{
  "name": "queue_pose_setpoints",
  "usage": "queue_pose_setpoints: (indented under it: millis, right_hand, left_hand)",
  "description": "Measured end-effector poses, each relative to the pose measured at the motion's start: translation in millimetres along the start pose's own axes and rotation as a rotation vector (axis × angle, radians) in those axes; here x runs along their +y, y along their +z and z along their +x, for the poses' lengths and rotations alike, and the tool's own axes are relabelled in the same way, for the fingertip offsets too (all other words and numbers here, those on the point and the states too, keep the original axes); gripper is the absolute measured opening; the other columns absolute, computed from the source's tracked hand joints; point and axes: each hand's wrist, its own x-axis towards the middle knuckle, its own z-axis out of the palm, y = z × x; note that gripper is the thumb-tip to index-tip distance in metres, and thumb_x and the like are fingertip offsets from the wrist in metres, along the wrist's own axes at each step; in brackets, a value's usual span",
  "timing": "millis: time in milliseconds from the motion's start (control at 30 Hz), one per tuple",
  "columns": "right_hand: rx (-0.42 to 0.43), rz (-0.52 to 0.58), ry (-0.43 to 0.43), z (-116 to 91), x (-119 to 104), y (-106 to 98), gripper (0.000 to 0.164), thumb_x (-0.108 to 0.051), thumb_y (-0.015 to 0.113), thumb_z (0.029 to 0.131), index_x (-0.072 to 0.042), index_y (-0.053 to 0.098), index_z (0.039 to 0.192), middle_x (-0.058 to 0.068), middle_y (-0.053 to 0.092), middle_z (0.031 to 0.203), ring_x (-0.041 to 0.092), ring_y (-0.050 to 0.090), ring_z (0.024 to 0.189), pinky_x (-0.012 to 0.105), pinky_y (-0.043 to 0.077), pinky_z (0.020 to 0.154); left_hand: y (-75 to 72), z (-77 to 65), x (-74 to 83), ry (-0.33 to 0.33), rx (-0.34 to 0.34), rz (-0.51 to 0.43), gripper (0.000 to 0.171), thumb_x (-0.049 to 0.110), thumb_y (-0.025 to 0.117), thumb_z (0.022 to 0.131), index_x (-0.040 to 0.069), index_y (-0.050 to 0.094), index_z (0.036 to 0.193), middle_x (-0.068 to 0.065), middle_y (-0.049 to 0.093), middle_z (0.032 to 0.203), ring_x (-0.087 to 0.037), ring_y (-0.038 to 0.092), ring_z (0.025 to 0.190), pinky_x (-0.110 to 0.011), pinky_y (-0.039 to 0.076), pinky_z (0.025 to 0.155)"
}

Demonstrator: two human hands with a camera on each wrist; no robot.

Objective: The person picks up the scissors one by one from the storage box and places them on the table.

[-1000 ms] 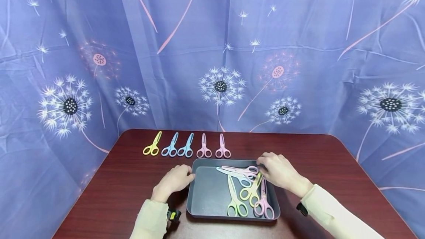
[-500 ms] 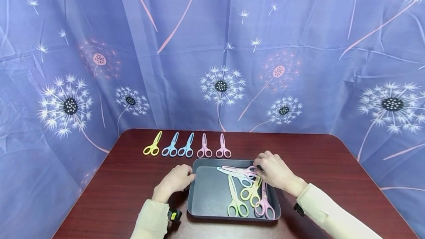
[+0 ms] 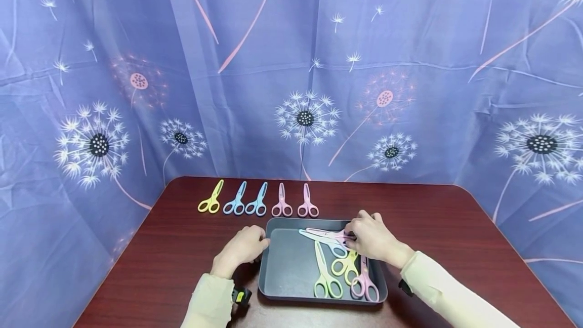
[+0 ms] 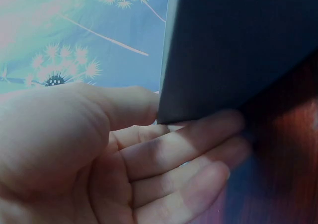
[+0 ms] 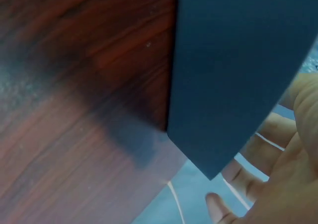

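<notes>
A dark grey tray (image 3: 284, 272) stands on the table with several pairs of scissors lying loose in it. My left hand (image 3: 241, 249) holds its left side. In the left wrist view the thumb (image 4: 131, 105) lies at the tray's edge and the fingers (image 4: 184, 139) bend beneath it. Over the far right corner, my right hand (image 3: 371, 237) reaches in at the handles of pink scissors (image 3: 325, 233), covering them partly. The tray wall (image 5: 233, 75) hides its fingertips in the right wrist view, so I cannot tell whether they grip. Pale blue scissors (image 3: 336, 249) lie underneath.
Behind the tray runs a row: yellow scissors (image 3: 211, 197), two blue pairs including these blue scissors (image 3: 235, 199), and two pink pairs including the rightmost pink scissors (image 3: 307, 201). Green scissors (image 3: 325, 277), yellow scissors (image 3: 347, 265) and more pink scissors (image 3: 364, 282) lie in the tray.
My right hand has moved left and slightly down, from the tray's far right corner onto the pink scissors' handles. The left hand stays at the tray's side.
</notes>
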Motion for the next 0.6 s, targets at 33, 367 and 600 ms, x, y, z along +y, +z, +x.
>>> queue_pose_setpoints:
  millis: [33, 367, 600]
  right_hand:
    - [-0.005, 0.000, 0.005, -0.1, -0.1, 0.5, 0.013, -0.022, 0.082, 0.072, -0.020, 0.074, 0.082, -0.008, 0.065, 0.076, 0.018, 0.047, 0.081, 0.048, 0.035, 0.068]
    - [-0.031, -0.015, 0.056, -1.9, -2.3, 2.6, 0.013, -0.019, 0.081, 0.067, -0.024, 0.069, 0.071, -0.011, 0.048, 0.072, 0.017, 0.042, 0.079, 0.042, 0.032, 0.066]
    - [-0.016, 0.003, 0.057, -3.5, -4.9, -0.5, 0.013, -0.017, 0.080, 0.066, -0.023, 0.070, 0.071, -0.010, 0.047, 0.073, 0.017, 0.043, 0.079, 0.041, 0.032, 0.066]
  left_hand:
    - [0.0, 0.0, 0.5, 0.005, 0.002, 0.000, 0.029, 0.015, 0.058, 0.096, 0.011, 0.053, 0.067, -0.001, 0.051, 0.054, -0.015, 0.053, 0.042, -0.030, 0.042, 0.046]
    - [2.2, 0.8, 0.4, 0.018, 0.013, 0.011, 0.034, 0.013, 0.059, 0.095, 0.012, 0.049, 0.062, 0.000, 0.048, 0.051, -0.013, 0.049, 0.042, -0.029, 0.039, 0.045]
    - [1.9, 2.9, -1.2, 0.008, 0.021, 0.014, 0.036, 0.015, 0.059, 0.095, 0.012, 0.048, 0.061, 0.000, 0.047, 0.050, -0.014, 0.048, 0.043, -0.030, 0.038, 0.046]
